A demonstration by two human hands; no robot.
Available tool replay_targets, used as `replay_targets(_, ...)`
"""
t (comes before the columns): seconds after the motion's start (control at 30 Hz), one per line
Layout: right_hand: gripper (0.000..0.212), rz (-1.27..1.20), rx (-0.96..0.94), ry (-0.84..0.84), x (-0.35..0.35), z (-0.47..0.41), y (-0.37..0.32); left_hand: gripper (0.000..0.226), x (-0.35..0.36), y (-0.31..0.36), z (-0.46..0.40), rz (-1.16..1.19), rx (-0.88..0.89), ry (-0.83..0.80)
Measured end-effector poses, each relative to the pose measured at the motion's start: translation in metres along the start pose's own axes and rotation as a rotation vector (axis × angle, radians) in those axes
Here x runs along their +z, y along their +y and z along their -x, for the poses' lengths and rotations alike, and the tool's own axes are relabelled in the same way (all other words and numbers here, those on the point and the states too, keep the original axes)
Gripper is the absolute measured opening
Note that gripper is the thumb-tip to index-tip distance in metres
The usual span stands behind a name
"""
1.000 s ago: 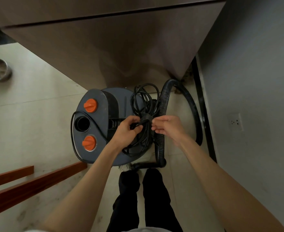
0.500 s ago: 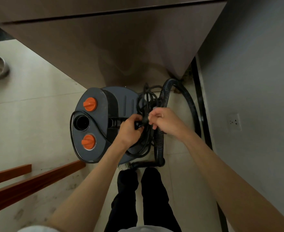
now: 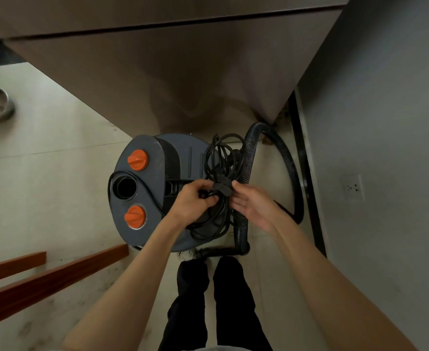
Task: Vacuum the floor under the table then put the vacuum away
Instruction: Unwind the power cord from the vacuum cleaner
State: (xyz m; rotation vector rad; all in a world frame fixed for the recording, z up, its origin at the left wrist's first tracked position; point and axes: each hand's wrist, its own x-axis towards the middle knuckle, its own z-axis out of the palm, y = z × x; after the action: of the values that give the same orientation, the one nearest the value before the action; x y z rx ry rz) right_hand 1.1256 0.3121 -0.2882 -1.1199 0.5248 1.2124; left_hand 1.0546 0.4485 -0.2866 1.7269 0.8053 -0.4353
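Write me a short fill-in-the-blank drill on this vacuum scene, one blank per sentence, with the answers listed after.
1. The two knobs on the vacuum are coloured ____.
2. The left hand grips the coiled black ____ on top of the vacuum.
3. The ribbed hose loops on the vacuum's ____ side.
4. A metal ____ sits on the floor at far left.

Answers: orange; cord; right; bowl

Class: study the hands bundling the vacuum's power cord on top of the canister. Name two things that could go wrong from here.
1. Only the left hand grips the coiled cord; the right hand is open, so the loops could spring loose.
2. The hose lies looped on the floor beside the person's feet, a possible trip hazard.
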Motion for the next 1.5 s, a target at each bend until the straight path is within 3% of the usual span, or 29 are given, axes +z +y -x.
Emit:
replay_targets(0.1, 0.013, -0.118, 0.032, -0.043, -0.001, -0.005, 0.002, 0.033, -0.004, 0.002, 0.003, 0.021, 0.041, 0.023)
replay_targets(0.37, 0.015, 0.260, -0.183, -0.012, 0.003, -0.007, 0.005, 0.043, -0.013, 0.000, 0.004, 0.180, 0.049, 0.118)
replay_targets(0.47, 0.004, 0.517, -0.239, 0.077, -0.003, -0.006, 0.006, 0.040, -0.014, 0.001, 0.004, 0.209, 0.055, 0.093)
replay_targets(0.6, 0.024, 1.026, -0.312, 0.225, -0.015, 0.005, -0.010, 0.038, -0.018, 0.001, 0.002, 0.138, 0.079, 0.078)
replay_targets(0.67, 0.025, 1.090, -0.351, 0.212, -0.016, 0.016, -0.029, 0.036, -0.020, 0.002, 0.000, 0.105, 0.081, 0.058)
replay_targets(0.73, 0.023, 0.935, -0.375, 0.108, -0.011, 0.025, -0.046, 0.033, -0.018, 0.003, 0.000, 0.071, 0.087, 0.032)
replay_targets(0.87, 0.032, 0.316, -0.437, -0.139, 0.010, 0.031, -0.068, 0.033, -0.018, 0.005, 0.001, 0.071, 0.067, 0.033)
replay_targets(0.97, 0.036, -0.029, -0.398, -0.061, 0.010, 0.027, -0.065, 0.036, -0.020, 0.008, 0.001, 0.170, 0.017, 0.048)
replay_targets(1.03, 0.034, -0.050, -0.295, 0.088, 0.002, 0.020, -0.049, 0.036, -0.020, 0.010, 0.002, 0.246, -0.011, 0.045)
replay_targets(1.13, 0.018, 0.104, -0.093, 0.220, -0.005, 0.011, -0.018, 0.034, -0.017, 0.008, 0.003, 0.305, -0.039, 0.051)
replay_targets(1.23, 0.030, 0.214, -0.002, 0.144, 0.002, 0.008, -0.001, 0.036, -0.012, 0.006, 0.005, 0.325, -0.056, 0.046)
replay_targets(1.3, 0.036, 0.150, 0.035, 0.084, 0.010, 0.006, 0.002, 0.038, -0.009, 0.008, 0.008, 0.324, -0.033, 0.038)
replay_targets(1.4, 0.031, 0.024, 0.032, 0.116, 0.014, 0.002, -0.001, 0.046, -0.009, 0.015, 0.011, 0.322, 0.006, -0.004)
replay_targets(1.5, 0.028, 0.068, 0.009, 0.139, 0.013, -0.001, -0.003, 0.044, -0.015, 0.016, 0.009, 0.220, 0.032, 0.008)
